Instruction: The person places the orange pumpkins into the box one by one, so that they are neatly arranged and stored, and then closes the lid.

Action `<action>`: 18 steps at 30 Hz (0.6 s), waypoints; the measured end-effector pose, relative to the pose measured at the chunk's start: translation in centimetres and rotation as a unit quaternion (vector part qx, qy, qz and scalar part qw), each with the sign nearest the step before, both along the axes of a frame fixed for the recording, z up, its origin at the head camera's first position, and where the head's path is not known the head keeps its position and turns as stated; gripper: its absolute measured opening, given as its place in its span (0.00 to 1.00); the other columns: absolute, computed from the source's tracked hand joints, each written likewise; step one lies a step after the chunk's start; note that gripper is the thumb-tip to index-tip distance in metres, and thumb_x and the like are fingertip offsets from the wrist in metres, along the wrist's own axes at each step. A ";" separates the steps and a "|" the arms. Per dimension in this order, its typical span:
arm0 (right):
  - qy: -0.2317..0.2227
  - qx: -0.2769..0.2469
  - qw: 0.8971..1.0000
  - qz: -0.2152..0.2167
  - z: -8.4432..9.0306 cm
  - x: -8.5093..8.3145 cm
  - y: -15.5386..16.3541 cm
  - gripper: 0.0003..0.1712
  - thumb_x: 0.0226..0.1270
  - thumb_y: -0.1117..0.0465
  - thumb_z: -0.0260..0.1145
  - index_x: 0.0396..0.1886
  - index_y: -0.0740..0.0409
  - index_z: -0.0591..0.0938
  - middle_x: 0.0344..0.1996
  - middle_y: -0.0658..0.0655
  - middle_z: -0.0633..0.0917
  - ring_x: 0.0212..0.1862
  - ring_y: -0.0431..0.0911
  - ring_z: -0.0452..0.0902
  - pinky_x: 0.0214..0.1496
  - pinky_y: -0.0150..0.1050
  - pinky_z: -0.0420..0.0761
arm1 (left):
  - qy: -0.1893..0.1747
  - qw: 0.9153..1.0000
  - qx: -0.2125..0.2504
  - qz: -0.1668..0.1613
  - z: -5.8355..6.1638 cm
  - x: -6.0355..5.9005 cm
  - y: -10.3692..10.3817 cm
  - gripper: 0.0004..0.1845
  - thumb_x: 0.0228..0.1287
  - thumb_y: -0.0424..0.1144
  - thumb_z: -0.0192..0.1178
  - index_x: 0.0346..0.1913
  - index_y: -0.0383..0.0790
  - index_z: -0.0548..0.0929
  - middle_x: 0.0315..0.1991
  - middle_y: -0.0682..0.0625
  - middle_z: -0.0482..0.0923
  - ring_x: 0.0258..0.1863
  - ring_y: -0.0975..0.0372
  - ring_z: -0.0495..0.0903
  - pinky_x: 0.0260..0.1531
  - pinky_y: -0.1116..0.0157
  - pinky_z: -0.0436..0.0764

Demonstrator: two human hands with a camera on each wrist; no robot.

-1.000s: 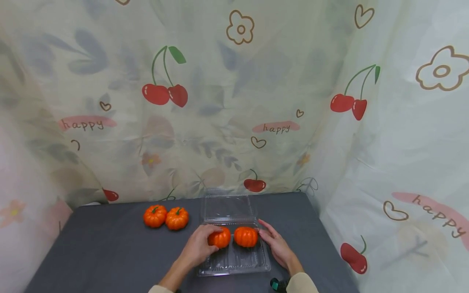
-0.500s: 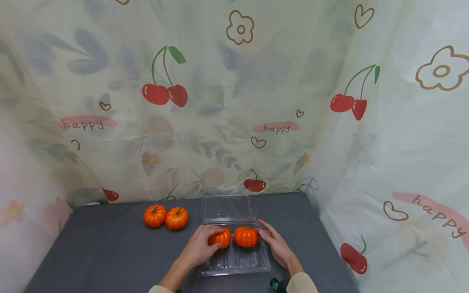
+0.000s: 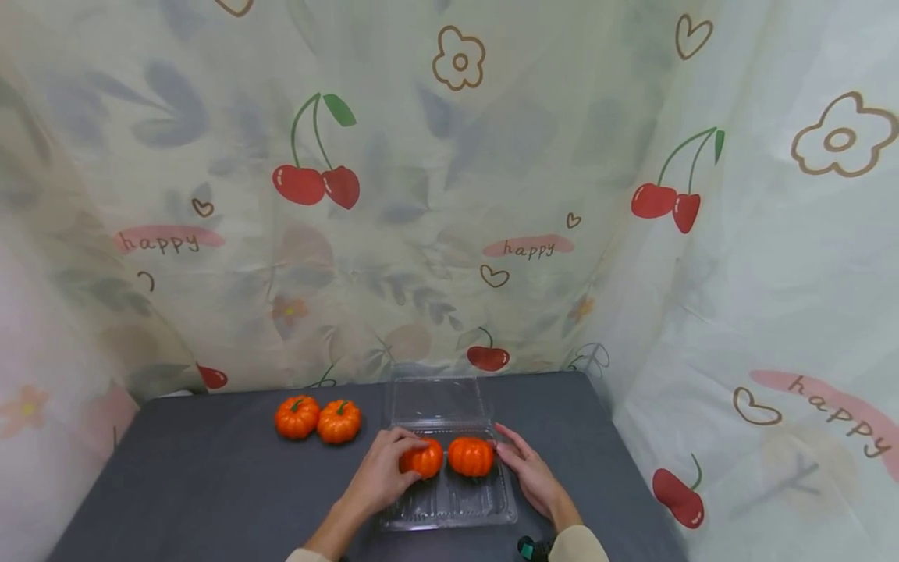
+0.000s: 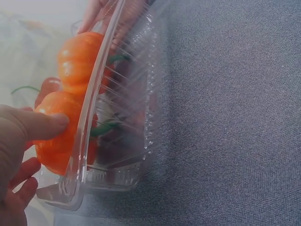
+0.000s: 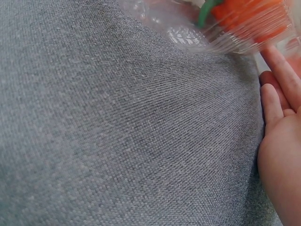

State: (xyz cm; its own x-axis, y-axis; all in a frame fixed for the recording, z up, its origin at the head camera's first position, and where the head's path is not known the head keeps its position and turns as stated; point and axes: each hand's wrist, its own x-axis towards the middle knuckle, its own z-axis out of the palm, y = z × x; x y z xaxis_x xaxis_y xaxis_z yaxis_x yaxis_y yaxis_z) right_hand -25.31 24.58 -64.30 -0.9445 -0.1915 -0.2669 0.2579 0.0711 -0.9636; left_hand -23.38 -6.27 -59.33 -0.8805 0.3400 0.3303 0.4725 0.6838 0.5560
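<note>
A clear plastic clamshell container (image 3: 449, 516) lies with its lid raised at the back, and two small orange pumpkins sit in its far half. My left hand (image 3: 381, 469) grips the left pumpkin (image 3: 428, 459), its thumb pressed on the ribbed skin. Seen from the left wrist, this pumpkin's green stem (image 4: 104, 128) points toward the near side of the box. The right pumpkin (image 3: 471, 457) stands beside it. My right hand (image 3: 531, 473) has its fingers extended along the container's right wall, fingertips close to the right pumpkin.
Two more orange pumpkins, one at the left (image 3: 296, 417) and one next to it (image 3: 339, 422), rest on the dark grey table (image 3: 211, 476) toward the back. A patterned curtain (image 3: 421, 195) hangs behind and at both sides. A small black-and-teal item (image 3: 534, 548) shows by the right sleeve.
The head view has tilted up very slightly. Both hands, the container and the pumpkins hold almost the same positions.
</note>
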 end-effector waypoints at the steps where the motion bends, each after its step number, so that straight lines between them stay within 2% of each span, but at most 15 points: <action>1: 0.000 -0.001 1.000 0.002 0.0 0.0 0.0 0.36 0.68 0.43 0.58 0.73 0.40 0.61 0.66 0.56 0.74 0.69 0.49 0.66 0.75 0.56 0.55 | -0.004 1.000 -0.001 0.002 0.1 0.0 0.0 0.24 0.42 0.40 0.76 0.48 0.55 0.85 0.48 0.61 0.77 0.49 0.62 0.72 0.49 0.59 0.75; 7: -0.002 -0.003 1.000 0.006 -0.2 -0.1 0.0 0.36 0.68 0.43 0.58 0.73 0.41 0.61 0.66 0.55 0.74 0.67 0.46 0.68 0.75 0.54 0.57 | -0.027 1.000 -0.002 0.007 0.6 0.3 -0.1 0.23 0.44 0.44 0.74 0.49 0.57 0.84 0.49 0.64 0.76 0.48 0.64 0.70 0.49 0.60 0.76; 13: 0.004 0.003 1.000 0.004 -0.2 -0.1 0.0 0.36 0.68 0.42 0.58 0.73 0.42 0.61 0.65 0.56 0.74 0.67 0.46 0.69 0.74 0.55 0.57 | -0.008 1.000 0.002 0.015 0.8 0.3 -0.2 0.22 0.44 0.46 0.74 0.48 0.56 0.85 0.49 0.64 0.76 0.48 0.65 0.70 0.48 0.60 0.75; 18: 0.005 -0.003 1.000 0.002 -0.2 -0.1 0.0 0.37 0.67 0.42 0.59 0.73 0.41 0.61 0.66 0.56 0.74 0.68 0.48 0.67 0.75 0.55 0.55 | -0.003 1.000 0.006 0.025 1.0 0.0 -0.6 0.24 0.48 0.50 0.73 0.52 0.56 0.83 0.54 0.58 0.77 0.55 0.61 0.69 0.54 0.56 0.75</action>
State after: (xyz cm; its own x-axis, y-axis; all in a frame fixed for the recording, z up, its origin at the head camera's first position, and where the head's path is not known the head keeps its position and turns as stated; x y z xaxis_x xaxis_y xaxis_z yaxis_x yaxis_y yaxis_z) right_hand -25.40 24.56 -64.48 -0.9463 -0.1971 -0.2562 0.2477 0.0671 -0.9665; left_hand -23.43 -6.83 -58.29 -0.8983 0.2915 0.3287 0.4345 0.7003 0.5664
